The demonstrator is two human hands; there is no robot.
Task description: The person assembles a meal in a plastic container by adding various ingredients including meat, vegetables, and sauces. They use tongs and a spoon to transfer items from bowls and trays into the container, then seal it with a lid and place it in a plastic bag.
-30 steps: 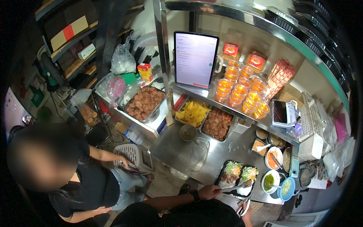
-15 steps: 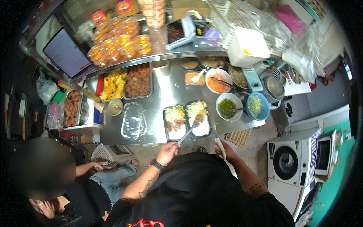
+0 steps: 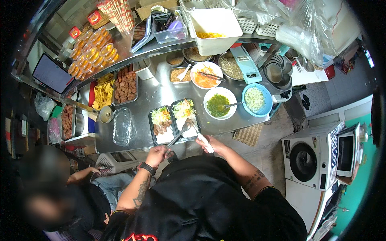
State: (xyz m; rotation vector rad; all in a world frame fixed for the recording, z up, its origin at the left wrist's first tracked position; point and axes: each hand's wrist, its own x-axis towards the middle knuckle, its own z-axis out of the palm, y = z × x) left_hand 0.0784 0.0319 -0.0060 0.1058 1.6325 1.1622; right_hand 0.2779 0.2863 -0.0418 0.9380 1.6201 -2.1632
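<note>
My left hand (image 3: pixel 156 156) is closed around the handle of a metal spoon (image 3: pixel 175 139). The spoon's bowl rests over the right black takeaway tray (image 3: pixel 175 127), against its meat and rice. My right hand (image 3: pixel 215 145) grips a white-handled knife (image 3: pixel 206 143), whose thin blade reaches over that same tray close to the spoon; its tip is hard to make out. Shredded vegetables (image 3: pixel 184 109) fill the tray's far end, white rice its near end. Touching it on the left, another black tray (image 3: pixel 152 129) holds shredded vegetables, browned meat pieces and rice.
A clear plastic container (image 3: pixel 122 126) lies to the left on the steel counter (image 3: pixel 159 86). Bowls of green sauce (image 3: pixel 217 104), shredded carrot (image 3: pixel 204 76) and shredded greens (image 3: pixel 255 99) stand to the right. Meat (image 3: pixel 125 86) sits farther back, under a loaded shelf. A person (image 3: pixel 80 201) is at lower left.
The view has swung, so the counter appears farther left. My right hand has brought the knife from beside the right tray to over it, near the spoon. Both hands keep their tools.
</note>
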